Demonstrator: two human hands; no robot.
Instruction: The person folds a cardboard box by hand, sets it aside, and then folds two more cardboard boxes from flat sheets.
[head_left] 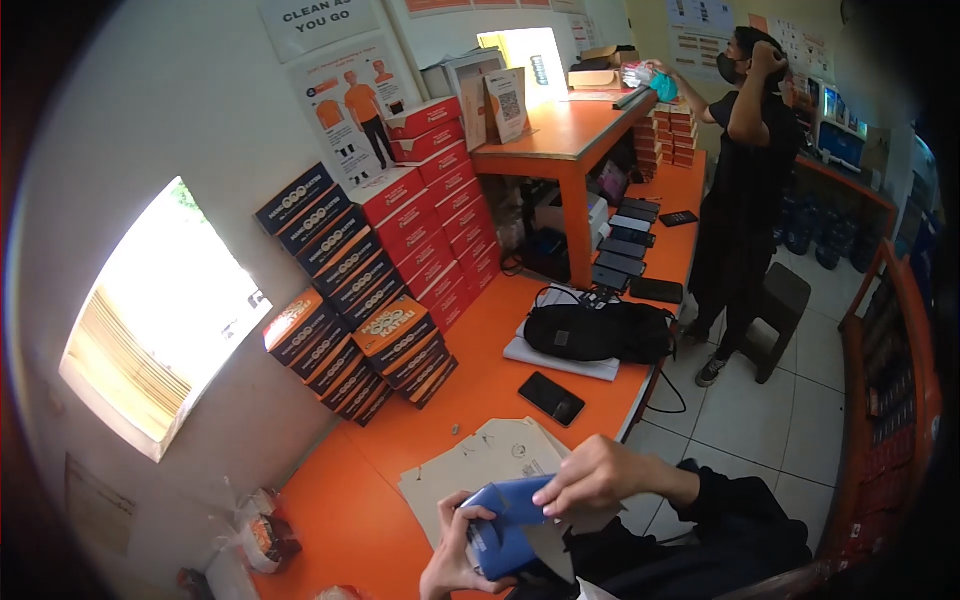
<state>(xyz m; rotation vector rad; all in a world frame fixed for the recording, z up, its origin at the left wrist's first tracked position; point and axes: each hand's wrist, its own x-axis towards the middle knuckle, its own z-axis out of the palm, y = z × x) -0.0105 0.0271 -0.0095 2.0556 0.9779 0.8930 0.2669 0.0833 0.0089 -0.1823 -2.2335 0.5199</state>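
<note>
A blue cardboard box point(505, 530), part-folded with a grey-brown flap at its lower right, is held over the near edge of the orange counter. My left hand point(452, 556) grips its left side, fingers curled round the edge. Pinched in my right hand point(597, 478) is the upper right edge of the same blue box. Just beyond my hands, flat brown cardboard sheets point(440, 478) with small printed marks lie on the counter. A black phone point(551, 398) rests a little farther off.
Stacks of dark and orange boxes point(345, 270) and red boxes point(440, 215) stand against the wall. A black bag point(590, 332) lies on the counter point(480, 375), with several phones point(625, 248) behind it. A masked person point(745, 170) in black stands near a dark stool point(778, 310).
</note>
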